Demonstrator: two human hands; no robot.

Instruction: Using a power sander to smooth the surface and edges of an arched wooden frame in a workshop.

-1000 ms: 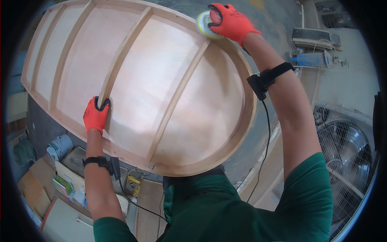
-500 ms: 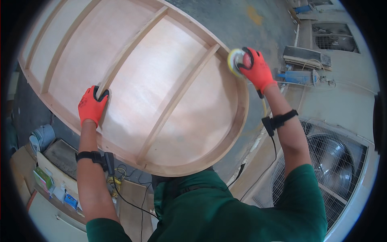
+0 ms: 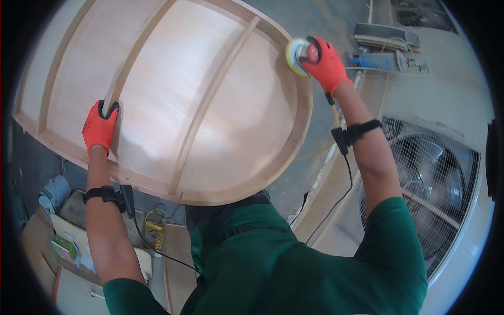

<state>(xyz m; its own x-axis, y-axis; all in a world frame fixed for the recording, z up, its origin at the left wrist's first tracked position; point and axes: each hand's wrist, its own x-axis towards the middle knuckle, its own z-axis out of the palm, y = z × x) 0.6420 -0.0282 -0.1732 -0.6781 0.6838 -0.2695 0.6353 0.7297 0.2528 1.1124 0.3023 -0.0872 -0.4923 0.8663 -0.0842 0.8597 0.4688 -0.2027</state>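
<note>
A large pale wooden panel [image 3: 247, 126] with a rounded end lies before me, bordered by a raised curved rim [image 3: 303, 113] and crossed by several ribs. My left hand [image 3: 100, 126], in a red and black glove, is closed around one rib [image 3: 139, 50], thumb on one side and fingers on the other. In the same kind of glove, my right hand [image 3: 328, 65] grips a round sander [image 3: 298, 56] by its red-topped body. The sander's yellow-edged pad stands on its side against the outer face of the rim, at the far right of the curve.
A yellowish hose [image 3: 336, 116] trails from the sander. To the right are a caged fan [image 3: 430, 173], a second fan [image 3: 422, 18] and a blue cylinder [image 3: 375, 62]. Low on the left stand a bucket [image 3: 55, 191] and a cluttered shelf; yellow cord [image 3: 156, 231] lies beside it.
The panel and both hands sit farther left and up in the picture. Along the curved rim, the sander has shifted away from the nearest rib's end. My left hand keeps its hold.
</note>
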